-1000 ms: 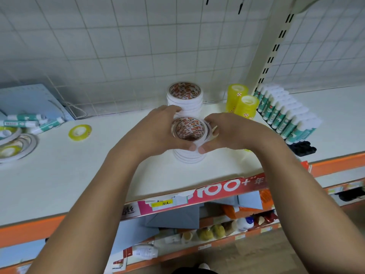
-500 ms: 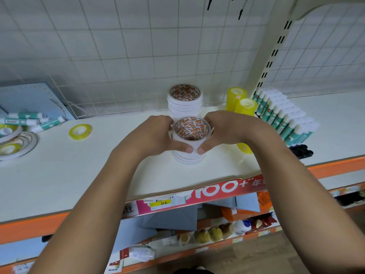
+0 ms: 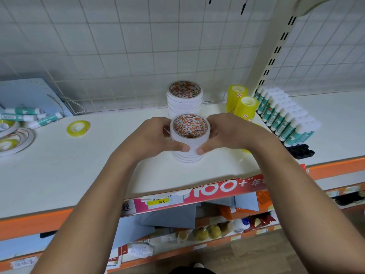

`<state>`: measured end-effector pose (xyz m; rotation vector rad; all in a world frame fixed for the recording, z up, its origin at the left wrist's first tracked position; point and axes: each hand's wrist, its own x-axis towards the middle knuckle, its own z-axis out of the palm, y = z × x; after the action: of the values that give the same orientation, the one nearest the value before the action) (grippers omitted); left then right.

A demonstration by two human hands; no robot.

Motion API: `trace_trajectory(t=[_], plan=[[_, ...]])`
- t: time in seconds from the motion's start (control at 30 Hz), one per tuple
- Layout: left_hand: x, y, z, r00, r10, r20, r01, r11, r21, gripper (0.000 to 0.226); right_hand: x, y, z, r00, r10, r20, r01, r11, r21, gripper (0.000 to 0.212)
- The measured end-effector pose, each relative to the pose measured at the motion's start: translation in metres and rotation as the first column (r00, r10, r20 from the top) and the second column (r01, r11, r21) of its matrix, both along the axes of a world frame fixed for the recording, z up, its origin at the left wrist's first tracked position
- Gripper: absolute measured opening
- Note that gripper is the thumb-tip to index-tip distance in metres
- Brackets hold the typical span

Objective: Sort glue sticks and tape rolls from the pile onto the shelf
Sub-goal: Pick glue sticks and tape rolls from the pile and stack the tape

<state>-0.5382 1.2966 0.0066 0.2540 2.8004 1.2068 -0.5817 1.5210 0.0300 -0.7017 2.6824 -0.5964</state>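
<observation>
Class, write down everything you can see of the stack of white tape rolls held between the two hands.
The front stack is several thin white tape rolls piled flat into an upright column, its hollow core lined with red-and-orange printed card. It stands on the white shelf, just in front of a similar stack. The left hand and right hand grip its upper rolls from either side, thumbs on the near face; the lowest rolls show below.
</observation>
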Motion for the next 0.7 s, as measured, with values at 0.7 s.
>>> trace_trajectory(t=[0.7], plan=[[0.009,0.021,-0.031,0.989,0.141,-0.036,-0.144,0.986,-0.087,0.060,0.026,0.005,-0.053,0.992,-0.087,-0.089,0.077,0.991,-0.110,0.050]])
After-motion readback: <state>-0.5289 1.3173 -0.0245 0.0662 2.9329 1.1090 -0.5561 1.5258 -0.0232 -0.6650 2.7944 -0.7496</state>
